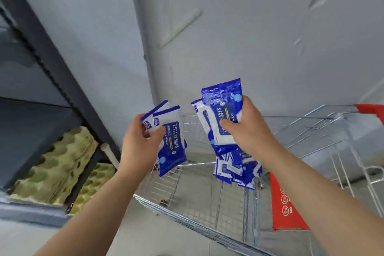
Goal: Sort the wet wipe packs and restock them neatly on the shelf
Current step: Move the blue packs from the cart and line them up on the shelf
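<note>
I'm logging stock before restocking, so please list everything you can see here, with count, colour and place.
left-hand packs: at least two, blue and white, held over the cart's left side
right-hand packs: at least two, blue and white, held above the pile
loose packs: a pile, count unclear, blue and white, inside the cart
cart: one, silver wire, right of the shelf
cart handle: one, red, far right
red panel: one, round symbols, on the cart
shelf: one, dark grey, left
egg trays: stacked, yellow-green, low in the shelf
left hand: grips packs
right hand: grips packs
</note>
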`<control>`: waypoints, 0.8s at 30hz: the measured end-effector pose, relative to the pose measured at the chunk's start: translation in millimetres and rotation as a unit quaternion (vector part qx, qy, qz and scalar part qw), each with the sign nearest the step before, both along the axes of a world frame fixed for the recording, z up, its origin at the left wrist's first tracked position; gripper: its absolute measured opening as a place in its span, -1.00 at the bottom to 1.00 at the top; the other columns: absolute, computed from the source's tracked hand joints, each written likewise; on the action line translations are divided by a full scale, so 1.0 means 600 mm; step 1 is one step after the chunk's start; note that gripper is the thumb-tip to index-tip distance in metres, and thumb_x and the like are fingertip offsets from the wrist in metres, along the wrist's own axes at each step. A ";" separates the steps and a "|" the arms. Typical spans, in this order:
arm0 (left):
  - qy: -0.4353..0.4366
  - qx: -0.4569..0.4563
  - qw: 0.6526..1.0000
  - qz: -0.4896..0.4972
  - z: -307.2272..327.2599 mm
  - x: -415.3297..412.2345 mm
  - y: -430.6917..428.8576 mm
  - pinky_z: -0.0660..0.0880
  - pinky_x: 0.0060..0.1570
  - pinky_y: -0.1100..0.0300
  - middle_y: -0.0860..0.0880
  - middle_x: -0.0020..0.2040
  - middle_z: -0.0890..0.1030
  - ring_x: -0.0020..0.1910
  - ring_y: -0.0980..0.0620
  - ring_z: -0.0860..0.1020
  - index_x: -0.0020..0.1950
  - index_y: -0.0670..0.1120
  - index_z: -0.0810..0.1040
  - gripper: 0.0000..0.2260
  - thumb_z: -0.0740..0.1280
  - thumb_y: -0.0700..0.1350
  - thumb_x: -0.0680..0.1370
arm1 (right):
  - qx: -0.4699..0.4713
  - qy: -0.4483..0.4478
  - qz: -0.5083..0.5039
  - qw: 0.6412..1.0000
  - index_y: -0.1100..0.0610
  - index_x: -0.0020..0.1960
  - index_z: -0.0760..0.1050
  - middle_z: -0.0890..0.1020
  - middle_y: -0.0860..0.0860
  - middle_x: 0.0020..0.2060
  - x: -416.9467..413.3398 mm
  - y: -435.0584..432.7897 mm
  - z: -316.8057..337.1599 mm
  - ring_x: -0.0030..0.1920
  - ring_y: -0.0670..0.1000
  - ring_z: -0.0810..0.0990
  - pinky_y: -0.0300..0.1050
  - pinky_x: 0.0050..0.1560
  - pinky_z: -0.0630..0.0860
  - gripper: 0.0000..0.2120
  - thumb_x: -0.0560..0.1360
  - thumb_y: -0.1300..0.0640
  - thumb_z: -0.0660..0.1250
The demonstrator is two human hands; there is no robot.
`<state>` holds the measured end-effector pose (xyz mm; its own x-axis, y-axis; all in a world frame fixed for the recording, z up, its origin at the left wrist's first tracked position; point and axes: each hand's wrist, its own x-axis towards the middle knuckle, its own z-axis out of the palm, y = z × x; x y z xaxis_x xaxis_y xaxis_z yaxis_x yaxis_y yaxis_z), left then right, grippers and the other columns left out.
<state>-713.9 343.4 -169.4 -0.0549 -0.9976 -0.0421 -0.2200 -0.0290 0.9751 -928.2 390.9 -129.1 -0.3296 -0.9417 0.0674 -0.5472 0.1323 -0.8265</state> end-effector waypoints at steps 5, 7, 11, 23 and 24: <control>0.025 -0.041 0.995 0.091 0.102 0.151 0.019 0.57 -0.29 0.25 0.12 -0.09 0.65 -0.18 0.22 0.65 0.10 0.07 0.45 -0.82 0.35 -0.12 0.55 | -0.033 0.008 0.084 0.996 0.08 0.22 0.34 0.55 -0.13 -0.06 0.148 -0.035 0.117 -0.10 -0.16 0.56 -0.36 -0.21 0.47 -0.64 0.48 0.25 0.34; 0.046 -0.053 0.991 0.113 0.138 0.215 0.017 0.58 -0.28 0.22 0.12 -0.09 0.66 -0.17 0.20 0.66 0.06 0.09 0.46 -0.83 0.37 -0.12 0.54 | -0.048 0.015 0.107 0.993 0.08 0.21 0.35 0.56 -0.12 -0.07 0.210 -0.053 0.154 -0.09 -0.09 0.57 -0.28 -0.17 0.47 -0.65 0.46 0.26 0.33; 0.066 -0.086 0.984 0.143 0.202 0.357 0.004 0.60 -0.27 0.20 0.09 -0.08 0.68 -0.15 0.14 0.68 0.11 0.04 0.46 -0.78 0.41 -0.12 0.52 | -0.074 0.018 0.149 0.986 0.05 0.17 0.36 0.55 -0.16 -0.11 0.351 -0.096 0.212 -0.14 -0.18 0.54 -0.34 -0.25 0.40 -0.67 0.46 0.26 0.33; 0.004 -0.144 0.967 0.212 0.318 0.806 -0.121 0.55 -0.32 0.19 0.08 -0.16 0.67 -0.34 0.16 0.61 0.06 0.04 0.50 -0.80 0.44 -0.11 0.49 | -0.065 0.010 0.161 0.985 0.11 0.15 0.38 0.59 0.01 0.01 0.784 -0.245 0.316 -0.04 0.04 0.60 -0.10 -0.11 0.52 -0.70 0.47 0.23 0.37; -0.003 -0.141 0.966 0.216 0.321 0.833 -0.135 0.60 -0.28 0.11 0.06 -0.16 0.68 -0.32 0.08 0.63 0.07 0.02 0.51 -0.79 0.44 -0.11 0.49 | -0.063 0.009 0.157 0.986 0.12 0.14 0.39 0.59 0.01 0.00 0.809 -0.259 0.318 -0.05 0.03 0.59 -0.14 -0.15 0.50 -0.70 0.46 0.23 0.38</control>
<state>-214.0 262.3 23.4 0.3691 -0.8992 0.2348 -0.2519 0.1464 0.9566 -443.0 235.3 61.4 -0.0218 -0.9809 0.1934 -0.5592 -0.1483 -0.8156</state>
